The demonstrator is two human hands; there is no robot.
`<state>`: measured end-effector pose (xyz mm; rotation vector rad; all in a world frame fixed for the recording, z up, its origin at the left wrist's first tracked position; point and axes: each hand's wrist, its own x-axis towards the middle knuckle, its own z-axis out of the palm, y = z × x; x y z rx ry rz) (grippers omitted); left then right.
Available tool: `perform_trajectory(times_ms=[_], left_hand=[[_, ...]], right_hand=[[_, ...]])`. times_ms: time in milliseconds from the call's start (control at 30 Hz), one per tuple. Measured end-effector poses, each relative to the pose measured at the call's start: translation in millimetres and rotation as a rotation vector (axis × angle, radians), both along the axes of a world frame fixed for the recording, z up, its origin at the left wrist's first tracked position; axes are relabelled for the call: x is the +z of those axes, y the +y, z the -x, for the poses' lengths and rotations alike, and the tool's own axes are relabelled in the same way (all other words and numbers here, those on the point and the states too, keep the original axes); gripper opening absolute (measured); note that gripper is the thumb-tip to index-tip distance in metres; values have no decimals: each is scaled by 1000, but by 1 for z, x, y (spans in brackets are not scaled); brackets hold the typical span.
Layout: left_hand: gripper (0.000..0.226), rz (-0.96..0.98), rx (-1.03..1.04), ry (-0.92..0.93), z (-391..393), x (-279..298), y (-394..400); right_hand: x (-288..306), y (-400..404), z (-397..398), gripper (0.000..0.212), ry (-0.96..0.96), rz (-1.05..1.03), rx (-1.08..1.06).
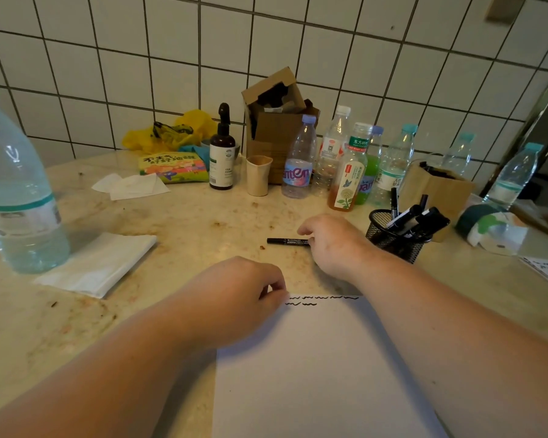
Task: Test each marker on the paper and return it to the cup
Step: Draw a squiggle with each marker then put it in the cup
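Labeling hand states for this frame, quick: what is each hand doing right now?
Left hand: fingers curled, pinching the top corner of the paper.
Right hand: over the end of the black marker lying on the counter; grip cannot be told.

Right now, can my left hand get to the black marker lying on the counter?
Probably yes. The left hand pinches the paper at its top corner, and bare counter lies between it and the marker. The right hand already covers the marker's far end, though.
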<state>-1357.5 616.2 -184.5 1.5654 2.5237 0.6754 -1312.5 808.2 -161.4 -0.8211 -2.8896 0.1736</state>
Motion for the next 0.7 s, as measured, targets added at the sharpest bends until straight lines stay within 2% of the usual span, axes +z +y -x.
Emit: perform_trajectory(times_ms=[133, 333, 467, 533, 633, 700], left_hand=[[21, 0, 1, 18, -1, 2, 1], [22, 10, -5, 22, 0, 1, 1], [21, 10, -2, 14, 0, 1, -1], [21, 14, 3, 13, -1, 0, -1], [24, 8, 13, -1, -2, 0, -1], [26, -13, 25, -49, -2, 1, 0]], right_hand=[[-9, 9, 8, 48, -20, -42, -20], [-13, 15, 3, 40, -78, -85, 13], [-8, 10, -6, 36, -9, -38, 17], [1, 0, -19, 29, 134, 129, 22], [11, -21, -52, 9, 361, 529, 26], [12, -31, -77, 7, 463, 755, 22]])
